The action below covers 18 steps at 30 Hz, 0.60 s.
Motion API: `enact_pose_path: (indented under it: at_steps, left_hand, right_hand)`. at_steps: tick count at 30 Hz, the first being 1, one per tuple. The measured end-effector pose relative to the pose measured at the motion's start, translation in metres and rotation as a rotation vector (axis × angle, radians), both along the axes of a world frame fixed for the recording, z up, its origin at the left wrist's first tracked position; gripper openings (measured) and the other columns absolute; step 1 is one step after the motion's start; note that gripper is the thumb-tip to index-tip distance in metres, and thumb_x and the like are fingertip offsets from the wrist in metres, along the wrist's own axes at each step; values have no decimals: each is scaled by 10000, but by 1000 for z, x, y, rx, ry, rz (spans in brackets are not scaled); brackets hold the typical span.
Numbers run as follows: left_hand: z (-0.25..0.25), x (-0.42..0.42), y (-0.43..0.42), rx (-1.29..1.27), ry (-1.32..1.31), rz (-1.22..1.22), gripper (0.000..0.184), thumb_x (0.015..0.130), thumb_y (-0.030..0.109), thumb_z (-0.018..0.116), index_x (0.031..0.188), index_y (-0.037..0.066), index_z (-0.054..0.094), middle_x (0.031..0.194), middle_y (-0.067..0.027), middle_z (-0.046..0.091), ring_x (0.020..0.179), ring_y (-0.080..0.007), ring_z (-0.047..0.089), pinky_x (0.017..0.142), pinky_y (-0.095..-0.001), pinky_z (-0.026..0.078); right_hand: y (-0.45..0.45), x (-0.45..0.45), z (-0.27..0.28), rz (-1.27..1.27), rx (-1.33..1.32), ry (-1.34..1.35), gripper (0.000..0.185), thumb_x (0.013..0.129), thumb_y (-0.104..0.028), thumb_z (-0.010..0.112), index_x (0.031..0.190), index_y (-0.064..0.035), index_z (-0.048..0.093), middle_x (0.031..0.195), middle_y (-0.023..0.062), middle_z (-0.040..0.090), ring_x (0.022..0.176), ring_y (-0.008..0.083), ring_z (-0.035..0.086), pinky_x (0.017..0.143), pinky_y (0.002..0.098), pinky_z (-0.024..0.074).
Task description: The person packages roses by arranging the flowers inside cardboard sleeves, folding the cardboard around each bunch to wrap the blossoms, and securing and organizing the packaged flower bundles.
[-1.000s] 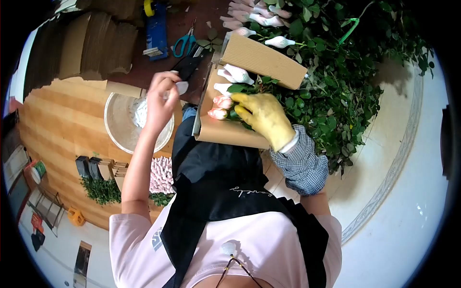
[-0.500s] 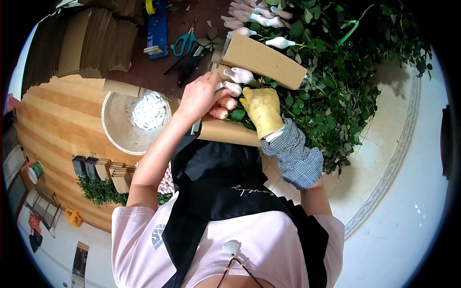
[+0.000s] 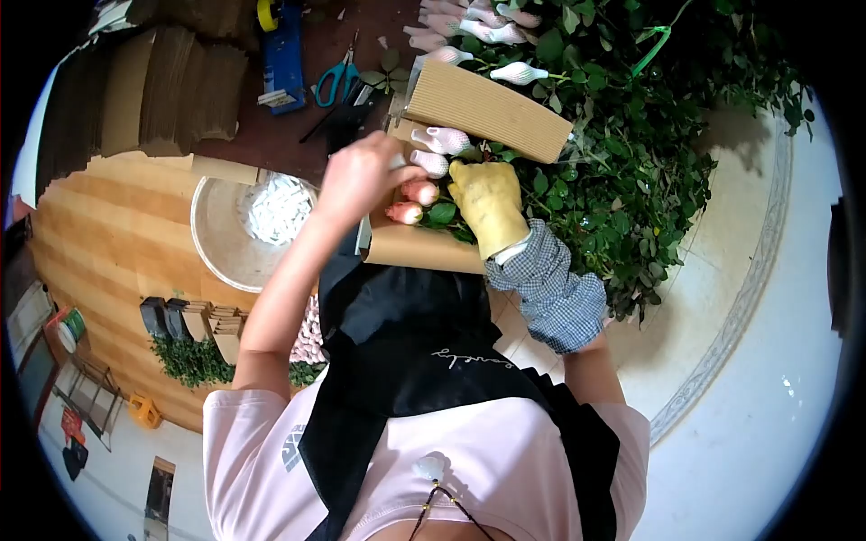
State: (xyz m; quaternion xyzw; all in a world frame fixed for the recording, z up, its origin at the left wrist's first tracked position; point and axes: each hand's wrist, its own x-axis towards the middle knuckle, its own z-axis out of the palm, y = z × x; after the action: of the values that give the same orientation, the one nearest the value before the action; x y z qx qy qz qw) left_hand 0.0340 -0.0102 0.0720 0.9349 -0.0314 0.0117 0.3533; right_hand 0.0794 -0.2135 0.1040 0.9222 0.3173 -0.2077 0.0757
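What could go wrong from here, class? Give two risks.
The two unsleeved roses lie with exposed petals beside the working left hand, so a knock might bruise them.

The scissors lie on the table beyond that bare hand, so a careless reach could nick a finger.

Striped tan floor point(image 3: 117, 243) — pale tiles point(image 3: 726, 207), curved patterned border point(image 3: 746, 329).

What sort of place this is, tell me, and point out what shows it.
Probably a flower-packing workshop: pink buds lie beside others in pale net sleeves, with leafy stems heaped alongside and stacked cardboard nearby.
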Motion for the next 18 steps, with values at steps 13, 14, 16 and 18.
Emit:
enact_pose_path:
  at_steps: [13,14,16,18]
  left_hand:
    - [-3,-22,64,-722,221,516,122,917,87,617,822,23,660,670,46,531,651,-57,522,617,-222,422]
    - [-8,-24,59,-602,49,427,111,911,78,611,851,-1,660,742,8,570,722,-105,561,691,-251,451]
    - [-11,-26,49,-550,-7,306,129,893,66,605,911,-51,655,966,-109,633,965,-229,619,887,-318,476]
    - [-16,-18,36,-598,212,278,143,907,104,628,905,-37,608,878,-128,654,835,-242,644,797,-344,509]
  right_hand:
    - [-19,-6,-6,-38,186,-32,237,827,-270,733,984,-109,658,709,85,655,705,302,650,669,439,507]
    - [-26,-11,-3,-4,316,-112,348,834,-303,740,1111,-113,648,697,71,646,687,283,648,659,427,502]
    - [-15,-14,29,-26,92,-80,453,874,-318,706,1261,-114,585,712,48,664,688,251,661,632,416,505]
    - [-9,-16,35,-28,-77,-112,331,891,-313,676,1135,-90,652,689,45,675,653,242,665,595,411,506]
